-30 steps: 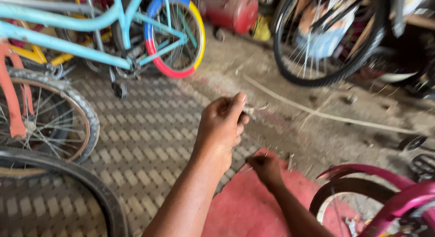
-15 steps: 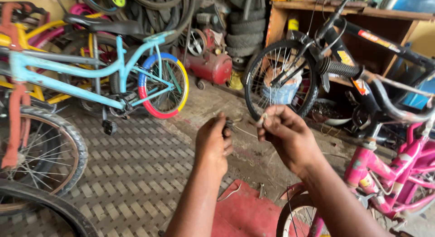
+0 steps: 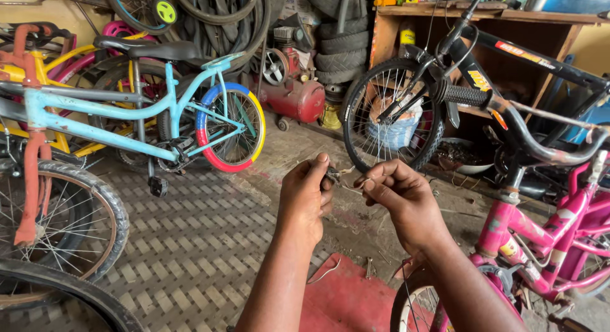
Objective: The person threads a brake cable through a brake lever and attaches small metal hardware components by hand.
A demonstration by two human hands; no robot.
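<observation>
Nearest the camera, both forearms rise from the bottom edge over a red mat point(image 3: 346, 300) on the floor and meet at mid-frame. Left hand point(image 3: 305, 195) is curled almost closed, thumb and forefinger pinched on a small dark metal part point(image 3: 333, 176) held at the fingertips. Right hand point(image 3: 400, 198) faces it, its fingers point(image 3: 372, 179) also nearly closed, nipping the other end of a thin pale wire point(image 3: 348, 184) that runs between the two hands. That wire lies roughly level, left to right, so its long axis spans the narrow gap from one pinch to the other; the part sits at the left end, against the left fingertips, and just beside the right ones. Both hands are about equally near it, the left having the firmer hold. What exactly the part is, I cannot tell; it is too small.

Right of the hands stands a pink bike point(image 3: 540, 243), its wheel just below the right wrist. Farther left is a blue bike point(image 3: 127, 116) with a wheel of red, blue and yellow. Beyond, a black wheel point(image 3: 394, 116), a red compressor point(image 3: 295, 97) and stacked tyres point(image 3: 343, 46) by wooden shelves.
</observation>
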